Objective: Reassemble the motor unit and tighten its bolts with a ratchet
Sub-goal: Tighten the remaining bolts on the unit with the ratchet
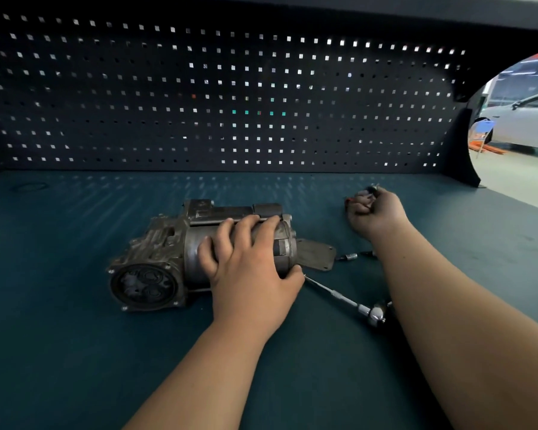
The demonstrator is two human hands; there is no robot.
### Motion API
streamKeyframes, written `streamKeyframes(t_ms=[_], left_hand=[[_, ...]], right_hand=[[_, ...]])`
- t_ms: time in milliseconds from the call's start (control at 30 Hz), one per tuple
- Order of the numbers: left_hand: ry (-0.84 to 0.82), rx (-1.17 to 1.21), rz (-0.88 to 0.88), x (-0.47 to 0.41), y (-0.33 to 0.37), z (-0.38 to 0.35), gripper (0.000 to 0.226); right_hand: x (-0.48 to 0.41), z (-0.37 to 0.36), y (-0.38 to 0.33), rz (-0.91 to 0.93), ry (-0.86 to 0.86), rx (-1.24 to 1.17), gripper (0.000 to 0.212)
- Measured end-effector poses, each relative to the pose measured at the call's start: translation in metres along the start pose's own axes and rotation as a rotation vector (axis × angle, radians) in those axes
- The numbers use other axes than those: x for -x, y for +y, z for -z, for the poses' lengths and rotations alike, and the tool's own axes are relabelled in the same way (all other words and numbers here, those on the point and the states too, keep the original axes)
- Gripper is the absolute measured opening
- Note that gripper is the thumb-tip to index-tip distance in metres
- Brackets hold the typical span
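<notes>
The grey motor unit (pixel 156 259) lies on its side on the dark green bench top (pixel 59 336), its round end cap facing the front left. My left hand (pixel 246 268) lies over the cylindrical housing, fingers curled round the top and thumb on the right end. Behind and to the right, my right hand (pixel 376 212) is curled round a small bunch of bolts (pixel 368 193) at the bench surface. A flat metal cover plate (pixel 317 254) lies against the unit's right end. The ratchet with its extension bar (pixel 351 304) lies on the bench between my forearms.
Two loose bolts or sockets (pixel 351 256) lie just right of the cover plate. A dark pegboard (pixel 230 97) walls off the back of the bench. Past the bench's right edge, a workshop floor and a white car (pixel 525 119) show.
</notes>
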State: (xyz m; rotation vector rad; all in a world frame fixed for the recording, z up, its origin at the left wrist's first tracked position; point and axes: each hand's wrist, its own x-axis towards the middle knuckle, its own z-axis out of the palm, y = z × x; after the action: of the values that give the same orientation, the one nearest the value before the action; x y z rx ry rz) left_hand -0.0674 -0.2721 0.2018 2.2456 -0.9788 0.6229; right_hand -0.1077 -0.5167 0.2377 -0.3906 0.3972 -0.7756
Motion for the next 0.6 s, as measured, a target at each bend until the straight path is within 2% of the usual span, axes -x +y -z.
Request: streamKeyframes(t_ms=[167,233,267,333,400,433,467,533,600], left_hand=[[-0.015,0.019,0.006,0.000,0.001,0.003,0.071],[-0.022,0.011,0.002,0.001,0.000,0.003,0.071],[-0.024,0.013,0.001,0.001,0.000,0.003,0.071],[-0.021,0.023,0.000,0.000,0.000,0.002,0.072],[-0.017,0.024,-0.003,0.000,-0.001,0.001,0.072],[-0.015,0.020,-0.007,0.000,-0.001,0.001,0.072],[-0.013,0.015,-0.010,0.000,-0.001,0.001,0.072],[-0.008,0.016,-0.014,0.000,-0.002,0.001,0.073],[-0.001,0.023,-0.017,0.000,-0.003,0.000,0.073]], right_hand=[[0.006,0.000,0.014,-0.072,0.012,0.041,0.036],[0.007,-0.004,0.016,-0.082,0.009,0.232,0.033],[0.008,-0.005,0.016,-0.050,0.015,0.477,0.030],[0.009,-0.007,0.017,0.121,0.038,1.257,0.024],[0.017,-0.013,0.018,0.243,-0.016,1.990,0.024],[0.022,-0.018,0.019,0.242,-0.053,2.217,0.020],[0.028,-0.023,0.020,0.221,-0.074,2.337,0.021],[0.038,-0.030,0.026,0.137,-0.129,2.474,0.047],[0.047,-0.034,0.036,0.010,-0.207,2.649,0.054]])
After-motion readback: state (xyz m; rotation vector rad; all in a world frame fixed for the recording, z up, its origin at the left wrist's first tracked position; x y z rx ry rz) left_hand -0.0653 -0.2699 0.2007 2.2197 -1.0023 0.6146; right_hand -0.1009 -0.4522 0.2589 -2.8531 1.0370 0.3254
